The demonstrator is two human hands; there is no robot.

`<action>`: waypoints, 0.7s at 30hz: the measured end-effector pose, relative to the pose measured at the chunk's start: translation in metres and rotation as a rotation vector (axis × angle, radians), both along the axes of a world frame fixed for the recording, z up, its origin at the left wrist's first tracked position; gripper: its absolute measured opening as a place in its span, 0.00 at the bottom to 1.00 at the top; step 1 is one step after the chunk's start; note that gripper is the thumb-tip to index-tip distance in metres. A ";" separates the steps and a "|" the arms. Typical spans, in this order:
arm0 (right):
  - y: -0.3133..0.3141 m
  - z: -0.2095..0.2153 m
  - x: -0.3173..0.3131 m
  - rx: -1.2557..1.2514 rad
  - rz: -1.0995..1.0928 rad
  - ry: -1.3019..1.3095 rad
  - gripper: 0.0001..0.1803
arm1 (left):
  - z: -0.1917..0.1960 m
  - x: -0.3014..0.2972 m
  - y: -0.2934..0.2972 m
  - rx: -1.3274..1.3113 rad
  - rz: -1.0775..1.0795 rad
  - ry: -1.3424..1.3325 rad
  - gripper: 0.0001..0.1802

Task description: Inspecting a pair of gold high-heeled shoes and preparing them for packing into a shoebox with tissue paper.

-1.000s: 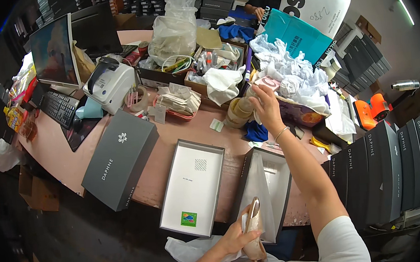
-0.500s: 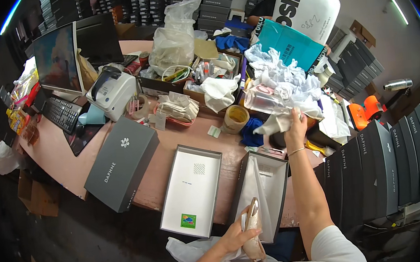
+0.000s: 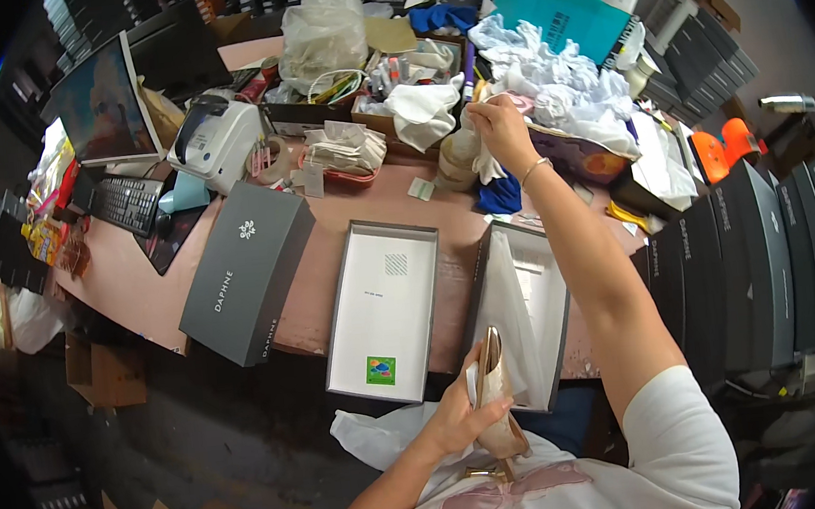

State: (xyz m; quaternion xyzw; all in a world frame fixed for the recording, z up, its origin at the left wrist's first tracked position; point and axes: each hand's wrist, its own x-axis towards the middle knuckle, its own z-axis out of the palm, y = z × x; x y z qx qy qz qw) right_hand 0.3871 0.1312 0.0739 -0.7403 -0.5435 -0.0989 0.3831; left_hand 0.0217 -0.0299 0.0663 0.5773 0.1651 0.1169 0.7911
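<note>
Left hand [image 3: 460, 410] is closed around a beige high-heeled shoe [image 3: 496, 397], held low near the body, just off the counter's [image 3: 331, 261] near edge, toe up and heel down. Right hand [image 3: 498, 125] is stretched out to the far side of the counter, fingers pinched on white tissue paper [image 3: 488, 160] at the edge of the crumpled paper pile [image 3: 558, 96].

On the counter, near edge:
- open shoebox [image 3: 529, 312] directly in front of the shoe, white paper lining standing up inside
- its lid [image 3: 383, 310] just left of it, lying inside-up, small coloured sticker at the near end
- closed grey box [image 3: 246, 269] further left, angled, one corner hanging over the near edge

Far side: tape roll [image 3: 455, 158] just beside the right hand, blue cloth [image 3: 499, 193] under the wrist, teal bag [image 3: 561, 13] behind the paper pile, clear plastic bag [image 3: 325, 29] toward the middle. Left end: label printer [image 3: 218, 140], monitor [image 3: 104, 111], keyboard [image 3: 127, 203].

Stack of dark boxes [image 3: 766, 252] stands off the right end of the counter.
</note>
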 end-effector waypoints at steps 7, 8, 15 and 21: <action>-0.160 0.053 -0.077 -0.191 0.353 0.703 0.10 | 0.028 -0.011 -0.022 -0.019 0.019 -0.026 0.50; -0.196 0.059 -0.105 -0.257 0.340 0.882 0.09 | 0.030 -0.014 -0.025 -0.005 0.018 -0.020 0.50; -0.351 0.083 -0.218 0.042 0.208 0.432 0.10 | 0.046 0.001 -0.055 -0.021 -0.184 -0.021 0.52; -0.364 0.085 -0.218 0.155 0.215 0.167 0.14 | 0.065 0.012 -0.074 0.110 -0.284 0.018 0.54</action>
